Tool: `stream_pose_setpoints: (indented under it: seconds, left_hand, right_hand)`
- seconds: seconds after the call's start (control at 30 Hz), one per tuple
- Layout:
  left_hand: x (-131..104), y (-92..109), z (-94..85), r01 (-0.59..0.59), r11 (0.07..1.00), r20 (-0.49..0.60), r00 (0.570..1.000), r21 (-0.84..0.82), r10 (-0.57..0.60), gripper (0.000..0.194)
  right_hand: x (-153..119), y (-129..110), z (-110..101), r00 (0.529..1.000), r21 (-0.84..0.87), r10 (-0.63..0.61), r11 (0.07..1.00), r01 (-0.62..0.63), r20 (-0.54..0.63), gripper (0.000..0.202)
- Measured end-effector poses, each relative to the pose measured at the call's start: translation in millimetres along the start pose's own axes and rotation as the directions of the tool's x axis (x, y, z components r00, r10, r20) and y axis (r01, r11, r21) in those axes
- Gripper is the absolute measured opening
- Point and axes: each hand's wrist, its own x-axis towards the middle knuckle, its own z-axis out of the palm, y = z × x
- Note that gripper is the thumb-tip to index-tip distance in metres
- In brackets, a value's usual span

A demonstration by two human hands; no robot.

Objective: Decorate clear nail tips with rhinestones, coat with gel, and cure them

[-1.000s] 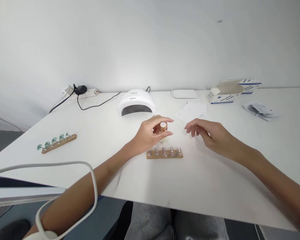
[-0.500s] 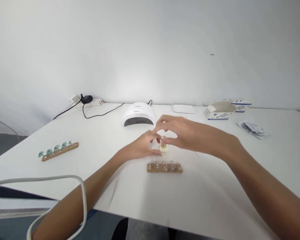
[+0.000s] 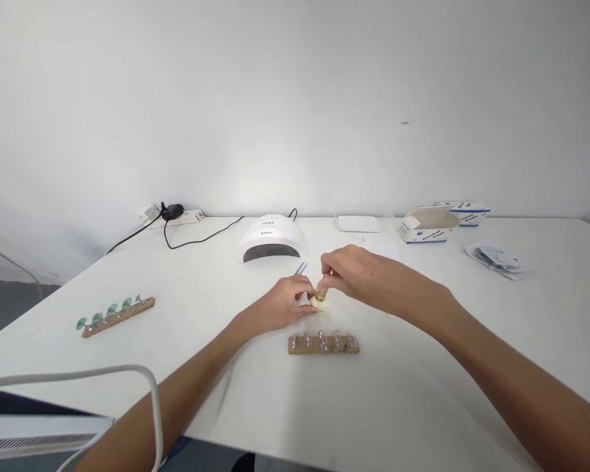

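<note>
My left hand (image 3: 281, 303) pinches a small pale-yellow nail polish bottle (image 3: 324, 307) that stands upright on the white table. From above, the fingers of my right hand (image 3: 356, 270) close around its gold cap (image 3: 320, 295). The cap sits at the bottle's neck; whether it is still screwed on I cannot tell. Just in front of the bottle lies a wooden stand (image 3: 302, 350) with clear, pinkish nail tips standing on it in a row.
A white nail lamp (image 3: 271, 229) stands behind my hands. At left lies a second wooden stand (image 3: 120, 319) with green nail tips. An open alcohol pad box (image 3: 430, 229) and loose sachets (image 3: 495, 257) are at right. A white cable (image 3: 150, 380) loops beside my left forearm.
My right hand has come down and closed around the gold cap; its fingers were more spread before. My left hand stays at the bottle. The view has tilted slightly upward.
</note>
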Motion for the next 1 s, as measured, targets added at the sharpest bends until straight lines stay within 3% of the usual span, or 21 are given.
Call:
stream_pose_setpoints:
  seconds: [0.1, 0.27, 0.33, 0.43, 0.5, 0.57, 0.67, 0.73, 0.9, 1.0]
  left_hand:
    - [-0.1, -1.8, 1.7, 0.030, 1.000, -0.024, 0.999, -0.002, -0.030, 0.022]
    - [0.4, -3.6, 4.2, 0.071, 0.997, -0.032, 0.997, -0.013, -0.071, 0.021]
    - [0.7, -4.2, 4.9, 0.060, 0.998, -0.032, 0.998, -0.024, -0.061, 0.021]
    - [0.8, -5.2, 5.7, 0.069, 0.997, -0.030, 0.997, -0.043, -0.070, 0.024]
    - [0.7, -6.0, 5.9, 0.085, 0.995, -0.034, 0.996, -0.050, -0.086, 0.023]
    - [0.8, -6.8, 5.9, 0.073, 0.996, -0.032, 0.997, -0.048, -0.075, 0.023]
    - [1.1, -7.6, 5.7, 0.030, 0.999, -0.020, 0.999, -0.042, -0.031, 0.021]
    - [1.2, -7.6, 5.6, 0.019, 0.999, -0.014, 1.000, -0.044, -0.020, 0.019]
    - [0.0, -6.5, 5.6, 0.033, 0.999, -0.024, 0.999, -0.043, -0.034, 0.021]
    - [-0.8, -6.3, 6.2, 0.060, 0.996, -0.023, 0.998, -0.066, -0.062, 0.025]
  right_hand:
    - [-1.6, -1.8, 1.0, 1.000, -0.044, -0.012, 0.999, 0.011, -0.011, 0.026]
    - [10.0, -5.6, 14.2, 0.977, -0.291, -0.213, 0.936, 0.198, -0.022, 0.026]
    - [17.6, -7.4, 19.2, 0.984, -0.348, -0.179, 0.923, 0.164, -0.011, 0.032]
    - [22.2, -10.2, 19.2, 0.998, -0.380, -0.031, 0.925, 0.010, -0.049, 0.050]
    - [17.8, -11.1, 13.1, 0.997, -0.310, 0.007, 0.950, -0.032, -0.082, 0.054]
    - [9.8, -10.0, 4.6, 0.995, -0.150, -0.021, 0.989, 0.007, -0.094, 0.045]
    - [0.0, -5.8, -5.1, 0.998, 0.067, -0.061, 0.996, 0.060, 0.012, 0.027]
    - [-1.0, -3.6, -5.7, 0.997, 0.076, -0.043, 0.996, 0.039, 0.062, 0.024]
    - [9.0, -7.8, 8.7, 0.999, -0.157, -0.032, 0.987, 0.027, -0.030, 0.026]
    - [13.7, -12.2, 14.7, 0.997, -0.357, -0.053, 0.934, 0.031, -0.052, 0.035]
